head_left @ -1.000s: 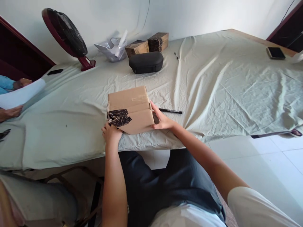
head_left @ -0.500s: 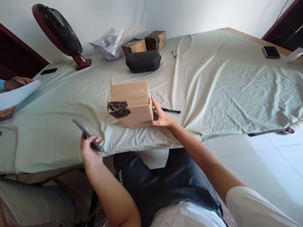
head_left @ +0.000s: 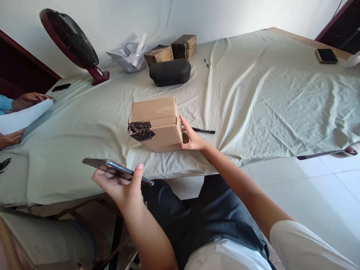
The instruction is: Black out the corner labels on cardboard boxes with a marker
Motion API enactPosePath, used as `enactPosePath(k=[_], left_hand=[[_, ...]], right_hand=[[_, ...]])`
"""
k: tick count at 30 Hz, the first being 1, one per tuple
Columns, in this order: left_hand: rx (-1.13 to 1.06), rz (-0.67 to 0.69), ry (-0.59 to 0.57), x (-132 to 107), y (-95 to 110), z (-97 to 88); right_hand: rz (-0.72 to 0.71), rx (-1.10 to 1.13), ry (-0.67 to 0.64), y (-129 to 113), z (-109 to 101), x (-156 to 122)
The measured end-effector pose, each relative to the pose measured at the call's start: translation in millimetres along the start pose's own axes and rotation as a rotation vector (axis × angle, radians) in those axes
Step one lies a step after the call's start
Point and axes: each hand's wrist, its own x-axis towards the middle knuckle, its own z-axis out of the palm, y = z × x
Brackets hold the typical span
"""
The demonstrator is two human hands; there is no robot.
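Observation:
A brown cardboard box (head_left: 157,122) with a black scribbled patch on its front left corner sits near the table's front edge. My right hand (head_left: 191,137) rests against the box's right side, fingers pressed to it. My left hand (head_left: 119,185) is raised below the table edge and grips a smartphone (head_left: 116,170) held nearly flat, thumb over its near edge. A black pen (head_left: 204,131) lies on the cloth just right of my right hand.
Pale cloth (head_left: 267,93) covers the table. At the back stand a fan (head_left: 71,39), a black case (head_left: 170,72), two dark-patterned boxes (head_left: 171,52) and a plastic bag (head_left: 129,56). Another phone (head_left: 326,55) lies far right. Another person's hands with paper (head_left: 19,116) are at the left.
My left hand left the box's front corner, picked up a phone and has lifted it, turning it flatter. The right hand stays on the box.

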Motion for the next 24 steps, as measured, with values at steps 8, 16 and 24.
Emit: enactPosePath(k=[8,16,24], left_hand=[[0.077,0.087,-0.015,-3.0,10.6,11.6],[0.123,0.136,-0.068,-3.0,-2.8,19.5],[0.252,0.032,-0.077,5.4,-18.1,11.4]], right_hand=[[-0.02,-0.043,0.003,-0.2,-0.4,1.5],[-0.004,0.003,0.0,1.4,0.3,1.2],[0.039,0.092,0.035,0.6,-0.5,0.6]])
